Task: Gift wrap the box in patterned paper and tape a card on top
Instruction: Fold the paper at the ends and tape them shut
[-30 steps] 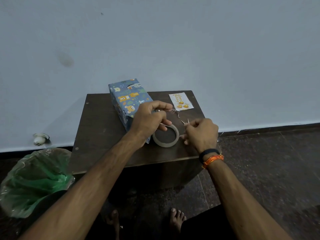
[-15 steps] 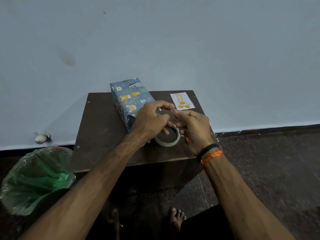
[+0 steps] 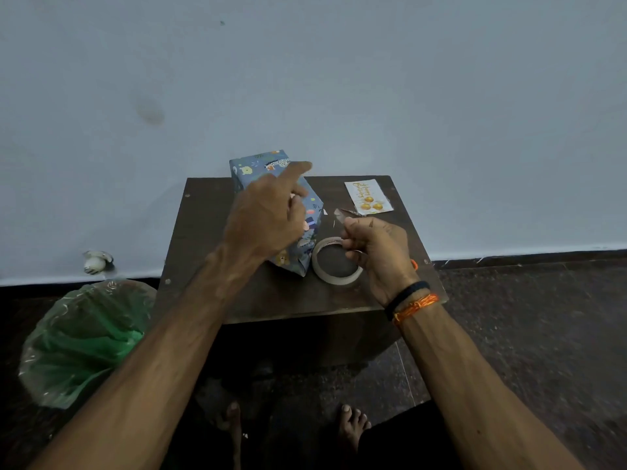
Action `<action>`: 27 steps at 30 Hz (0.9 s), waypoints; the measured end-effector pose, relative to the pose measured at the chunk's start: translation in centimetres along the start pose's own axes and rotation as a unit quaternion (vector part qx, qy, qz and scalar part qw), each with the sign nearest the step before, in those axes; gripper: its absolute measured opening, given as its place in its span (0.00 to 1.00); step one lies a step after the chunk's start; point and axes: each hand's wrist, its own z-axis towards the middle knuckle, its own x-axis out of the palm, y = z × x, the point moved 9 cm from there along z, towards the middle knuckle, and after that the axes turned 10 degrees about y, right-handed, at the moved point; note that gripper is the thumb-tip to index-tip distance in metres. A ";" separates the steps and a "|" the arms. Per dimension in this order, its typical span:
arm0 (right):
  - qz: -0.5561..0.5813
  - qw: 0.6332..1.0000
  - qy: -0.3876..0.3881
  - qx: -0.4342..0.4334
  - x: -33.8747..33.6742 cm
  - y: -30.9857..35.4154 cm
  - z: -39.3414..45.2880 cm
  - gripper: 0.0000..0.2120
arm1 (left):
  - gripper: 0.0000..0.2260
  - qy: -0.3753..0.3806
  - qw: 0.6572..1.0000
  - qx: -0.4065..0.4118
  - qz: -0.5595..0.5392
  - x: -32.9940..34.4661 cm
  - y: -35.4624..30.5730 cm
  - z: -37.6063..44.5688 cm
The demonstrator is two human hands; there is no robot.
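1. Patterned blue paper, printed with small animals, already covers the box [image 3: 307, 247] on every face in view. You cannot see whether all of its seams are taped. The box lies on the dark wooden desk [image 3: 210, 266], its long axis running from the near edge toward the wall.
2. Treat the wrapping stage as largely done and the card stage as not yet done. The card [image 3: 368, 197] lies flat on the far right of the desk, well apart from the box, with no tape visible on it.
3. Check your right hand [image 3: 376, 247]. Its fingers [image 3: 351, 222] pinch a short strip of clear tape [image 3: 340, 213], which stands up from the pinch and catches the light. The strip is thin and glossy; expect it to curl or stick to itself.
4. Check your left hand [image 3: 268, 215]. It hovers over the box with the index finger extended and the other fingers loosely curled. It grips nothing.
5. Note the tape roll [image 3: 336, 261], a flat pale ring lying on the desk just beside the near end of the box and under your right hand.
6. Remaining work, as judged: place the card on top of the box and fix it with the strip.
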 end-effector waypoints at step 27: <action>0.222 0.960 0.080 0.153 7.6 -6.4 -1.3 0.12 | 0.22 0.074 0.997 0.032 0.005 1.4 6.3 -1.1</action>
